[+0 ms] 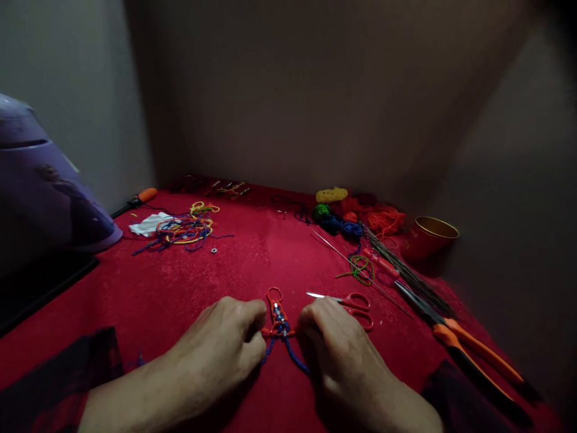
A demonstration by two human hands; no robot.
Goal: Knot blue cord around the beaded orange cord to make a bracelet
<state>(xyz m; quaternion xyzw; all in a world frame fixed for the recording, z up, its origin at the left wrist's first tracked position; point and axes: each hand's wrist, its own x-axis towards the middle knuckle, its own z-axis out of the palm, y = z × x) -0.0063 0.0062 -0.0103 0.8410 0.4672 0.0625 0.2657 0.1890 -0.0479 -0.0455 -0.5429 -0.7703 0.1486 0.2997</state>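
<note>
Between my hands lies a small piece of knotted cord work [280, 319], with an orange loop at its top and shiny metal bits down its middle. My left hand [241, 328] is closed, pinching the orange cord at the left side of the piece. On the opposite side, my right hand [324, 334] is closed on the orange cord there. Two blue cord ends [295, 356] hang from the bottom of the piece towards me. Just beyond my right hand lie scissors [359, 302] with red handles, partly covered by that hand.
Orange-handled pliers [446, 334] and a bundle of thin sticks [403, 267] lie at right, near a red cup [426, 237]. Yarn bundles [331, 195] sit behind. Tangled cord scraps [184, 231] and a metal ring [213, 251] lie left, near a purple container [49, 186].
</note>
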